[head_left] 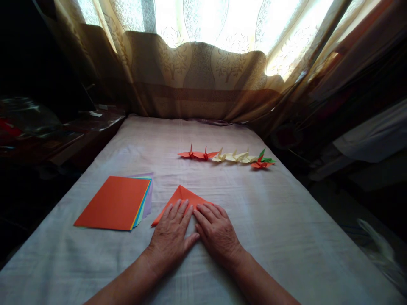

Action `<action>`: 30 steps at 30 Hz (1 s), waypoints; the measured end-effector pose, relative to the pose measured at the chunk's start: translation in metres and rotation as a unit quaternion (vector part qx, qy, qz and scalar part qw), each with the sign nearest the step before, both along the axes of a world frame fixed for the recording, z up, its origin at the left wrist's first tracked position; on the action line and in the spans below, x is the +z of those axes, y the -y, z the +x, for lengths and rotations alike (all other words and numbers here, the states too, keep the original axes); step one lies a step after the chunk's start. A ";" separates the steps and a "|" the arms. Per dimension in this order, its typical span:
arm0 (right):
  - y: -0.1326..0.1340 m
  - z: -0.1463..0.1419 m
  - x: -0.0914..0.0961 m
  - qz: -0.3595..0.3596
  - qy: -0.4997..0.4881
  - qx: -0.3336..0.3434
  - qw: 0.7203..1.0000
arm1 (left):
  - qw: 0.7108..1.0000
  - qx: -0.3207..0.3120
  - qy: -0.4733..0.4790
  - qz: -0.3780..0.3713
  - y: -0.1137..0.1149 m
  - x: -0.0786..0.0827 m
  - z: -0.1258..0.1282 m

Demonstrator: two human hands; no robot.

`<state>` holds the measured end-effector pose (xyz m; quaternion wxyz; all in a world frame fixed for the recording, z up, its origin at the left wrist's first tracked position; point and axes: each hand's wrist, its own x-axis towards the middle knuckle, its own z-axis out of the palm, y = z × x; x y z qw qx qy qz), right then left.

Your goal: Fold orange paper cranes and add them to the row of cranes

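The left hand point(171, 226) and right hand point(218, 231) lie flat and open, fingers stretched forward, on a folded orange paper point(183, 195) — the left over its seven o'clock side, the right over its four o'clock side. The paper's peak points to twelve on a pale cloth point(273, 220). At nine sits a stack of coloured sheets point(111, 203), orange uppermost — at one, a row of paper birds point(233, 157).

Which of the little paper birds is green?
The green bird is at the right end, partly hidden behind an orange bird. All the other birds look orange or pale yellow.
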<state>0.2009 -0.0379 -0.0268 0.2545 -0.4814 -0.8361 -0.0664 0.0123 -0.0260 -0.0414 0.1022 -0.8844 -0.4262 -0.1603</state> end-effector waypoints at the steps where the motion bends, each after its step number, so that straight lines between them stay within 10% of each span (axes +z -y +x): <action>1: 0.000 0.000 -0.001 -0.001 -0.002 -0.002 1.000 | 1.000 0.000 -0.002 0.004 0.000 0.001 0.000; 30: 0.003 0.003 0.001 -0.089 0.032 -0.022 0.995 | 0.999 0.007 0.010 0.029 -0.001 -0.005 0.000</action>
